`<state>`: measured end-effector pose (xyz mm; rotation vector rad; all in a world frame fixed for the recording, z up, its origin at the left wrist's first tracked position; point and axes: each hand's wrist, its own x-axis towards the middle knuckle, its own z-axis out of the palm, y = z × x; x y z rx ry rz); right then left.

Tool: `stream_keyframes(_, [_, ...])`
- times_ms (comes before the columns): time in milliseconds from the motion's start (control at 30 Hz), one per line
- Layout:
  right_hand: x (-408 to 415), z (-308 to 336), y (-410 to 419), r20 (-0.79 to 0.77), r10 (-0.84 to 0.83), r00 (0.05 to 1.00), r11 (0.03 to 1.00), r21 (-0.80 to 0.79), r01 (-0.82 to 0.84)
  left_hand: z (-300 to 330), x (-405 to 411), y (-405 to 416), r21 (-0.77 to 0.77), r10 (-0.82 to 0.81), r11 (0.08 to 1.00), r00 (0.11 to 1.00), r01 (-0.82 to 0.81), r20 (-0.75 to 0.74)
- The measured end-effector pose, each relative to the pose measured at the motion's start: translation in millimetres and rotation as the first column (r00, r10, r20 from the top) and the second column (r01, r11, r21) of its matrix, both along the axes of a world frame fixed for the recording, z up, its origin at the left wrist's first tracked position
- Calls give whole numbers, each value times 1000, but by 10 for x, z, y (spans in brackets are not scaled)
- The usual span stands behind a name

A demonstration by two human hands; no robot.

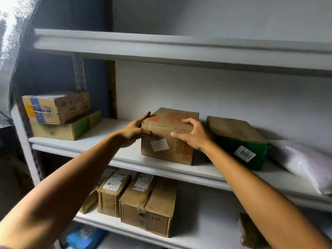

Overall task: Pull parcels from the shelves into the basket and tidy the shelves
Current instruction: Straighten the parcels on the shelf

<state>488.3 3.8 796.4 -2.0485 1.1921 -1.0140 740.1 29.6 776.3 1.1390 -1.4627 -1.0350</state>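
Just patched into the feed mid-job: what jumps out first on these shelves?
Both hands, left and right, grip the brown cardboard box at the middle shelf's front edge. Right of it sits a green box labelled 0401, then a white poly bag.

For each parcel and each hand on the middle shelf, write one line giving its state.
Brown box with white label: upright on shelf, gripped by both hands.
Left hand: grips its left corner.
Right hand: grips its top edge.
Green box: closed, tilted.
Two stacked boxes: closed, untouched.
White bag: lying flat.
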Motion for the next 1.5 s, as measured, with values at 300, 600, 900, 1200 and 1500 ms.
stream_keyframes(300, [765,261,286,-494,-200,846,921,-389,-10,-23,417,183,-30,249,967,965,-252,-77])
stream_keyframes(600, [2423,88,507,-283,305,909,930,-115,-348,-23,1772,947,-278,926,331,367,-902,-85])
stream_keyframes(900, [3583,142,596,-24,593,805,789,219,-575,62,2753,1218,-100,817,571,576,-815,-30])
stream_keyframes(1200, [3727,-87,639,172,523,835,809,208,-550,168,2551,1280,-20,786,610,608,-792,-113])
stream_keyframes(1500, [3440,-178,546,546,327,772,786,296,-542,26,2321,1394,88,775,601,552,-794,-307])
